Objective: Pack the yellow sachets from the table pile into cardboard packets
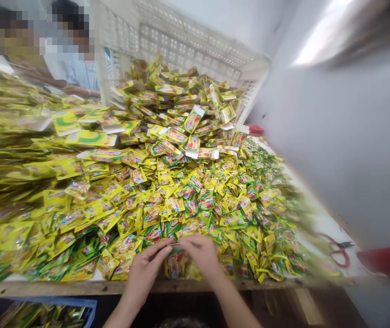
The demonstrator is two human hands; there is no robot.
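Works at a wood-edged bench (54,288), largely buried under glossy, crinkled yellow-and-green sachets (174,205) with flat sealed ends. Faces a white lattice-walled plastic crate (184,48), seemingly tipped open toward the near side, with slim rectangular paperboard cartons (193,119) piled in its mouth, many with flaps open. Holds left hand (147,265) and right hand (202,256) close together over the front of the sachets, well apart from red-handled scissors (343,245) at the right. Has the fingers of both clamped on one thin item (175,247) between them, too small to identify. Appears to be at fingertip handling of a single piece; probably calls next for a light, even pinch to avoid creasing it.
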